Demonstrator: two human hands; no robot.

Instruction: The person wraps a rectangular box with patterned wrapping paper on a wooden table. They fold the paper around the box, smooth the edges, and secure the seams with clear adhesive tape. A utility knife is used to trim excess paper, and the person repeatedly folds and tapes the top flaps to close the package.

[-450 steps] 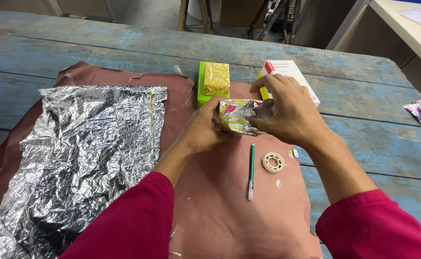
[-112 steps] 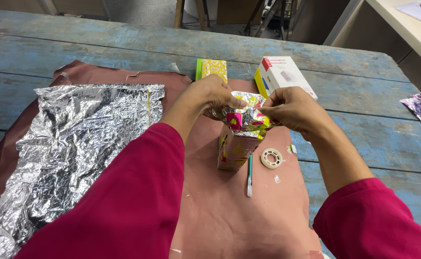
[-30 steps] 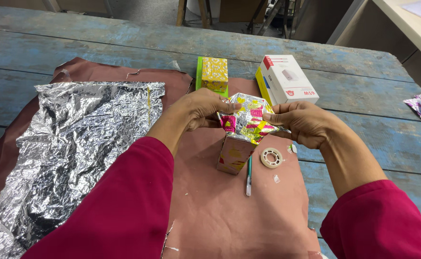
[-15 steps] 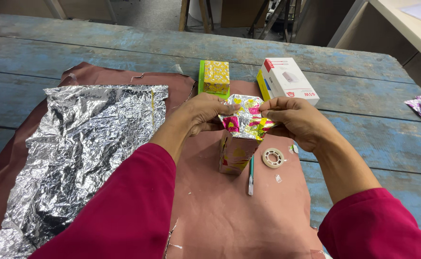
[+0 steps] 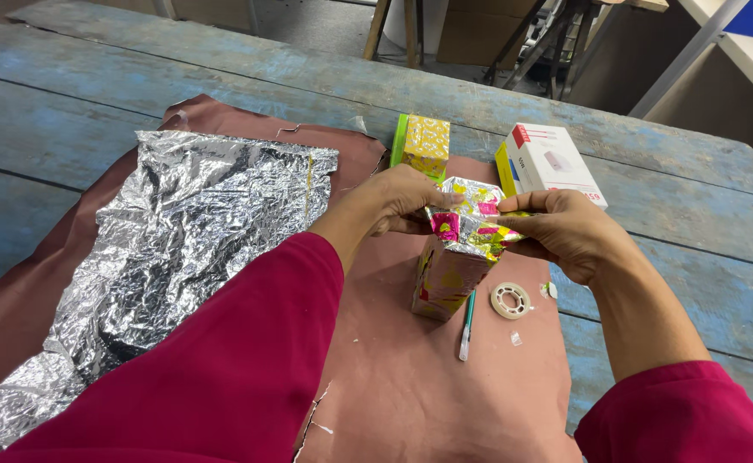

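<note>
A small upright box wrapped in shiny multicoloured foil paper (image 5: 450, 270) stood on the brown paper sheet (image 5: 411, 377) that covered the weathered blue wooden table (image 5: 68, 111), and both hands worked at its top. The left hand (image 5: 398, 199) was closed on the left edge of the top flap, fingers pinching the paper, while the right hand (image 5: 561, 231) gripped the right edge, thumb and fingers pressing the fold down. The box's sides looked already covered; the crumpled top fold seemed to be what remained, and no tape showed on it. Just right of the box lay a small roll of clear tape (image 5: 510, 300) and, touching its base, a slim pen-like tool (image 5: 466, 324). Behind the box stood a yellow-and-green carton (image 5: 424, 146) and a white-and-yellow carton (image 5: 549, 163). Well to the left of the box spread a crinkled sheet of silver foil (image 5: 179, 249).
</note>
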